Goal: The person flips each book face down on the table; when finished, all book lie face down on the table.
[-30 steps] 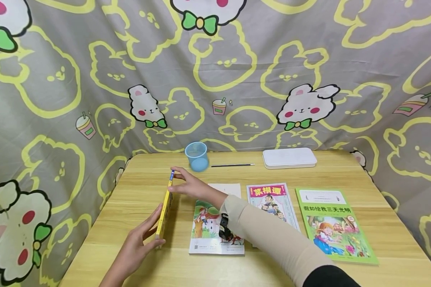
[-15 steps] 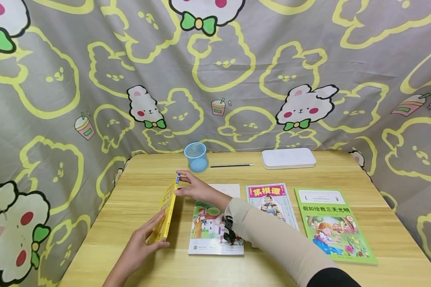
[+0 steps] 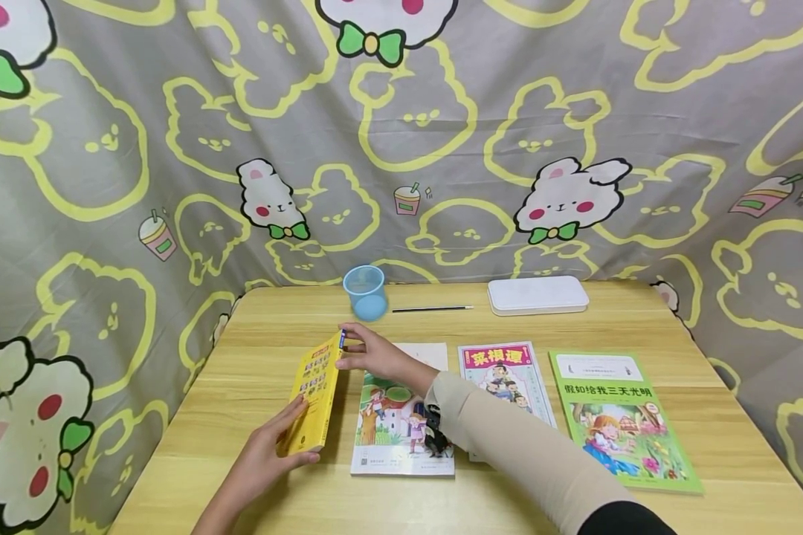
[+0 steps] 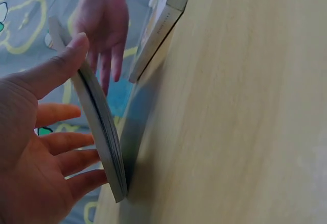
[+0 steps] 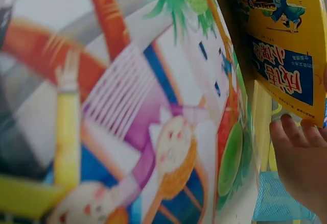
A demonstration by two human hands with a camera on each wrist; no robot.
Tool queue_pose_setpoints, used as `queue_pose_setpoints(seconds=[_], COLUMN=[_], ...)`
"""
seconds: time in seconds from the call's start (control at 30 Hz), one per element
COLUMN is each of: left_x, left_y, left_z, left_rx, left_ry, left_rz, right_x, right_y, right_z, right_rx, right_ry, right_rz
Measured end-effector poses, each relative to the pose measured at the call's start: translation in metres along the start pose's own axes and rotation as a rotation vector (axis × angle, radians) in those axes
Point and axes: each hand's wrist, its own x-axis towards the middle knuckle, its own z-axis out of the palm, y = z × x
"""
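Note:
Tilted on its edge at the left of the table, a thin yellow book [image 3: 316, 397] shows its back cover in the head view. My left hand [image 3: 264, 449] holds its near end, fingers spread along the cover and thumb at the bottom edge. At the far top corner, by the blue end of the spine, my right hand [image 3: 373, 362] pinches the book between thumb and fingers. The left wrist view shows the page edges [image 4: 104, 132] between my left thumb and fingers. In the right wrist view the book's other cover [image 5: 286, 45] carries cartoon figures and a blue title panel.
A picture book [image 3: 388, 453] lies just right of the yellow one, partly under my right forearm. Beyond it are a pink-titled book [image 3: 498, 364] and a green book [image 3: 625, 423]. Along the back stand a blue mesh cup [image 3: 366, 293], a thin pen [image 3: 431, 308] and a white case [image 3: 538, 295].
The yellow book has turned from nearly edge-on to leaning right, so its back cover now shows. My right hand has moved right and slightly nearer with its top corner; my left hand shifted slightly right.

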Motion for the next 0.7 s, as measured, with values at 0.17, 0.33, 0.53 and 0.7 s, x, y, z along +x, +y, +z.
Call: queue_pose_setpoints(seconds=[0.17,0.33,0.53,0.7], left_x=[0.001,0.003,0.003,0.004], left_y=[-0.003,-0.006,-0.008,-0.009], left_z=[0.001,0.002,0.003,0.003], left_rx=[0.014,0.048,0.086,0.115], left_ry=[-0.040,-0.063,-0.086,-0.102], left_rz=[-0.042,-0.027,-0.005,0.001], right_x=[-0.003,-0.004,-0.004,-0.002], right_y=[0.004,0.008,0.013,0.020], right_z=[-0.005,-0.009,-0.013,-0.014], right_rx=[-0.197,-0.353,-0.427,-0.494], right_ry=[0.034,0.053,0.051,0.064], right_rz=[-0.005,-0.009,-0.015,-0.009])
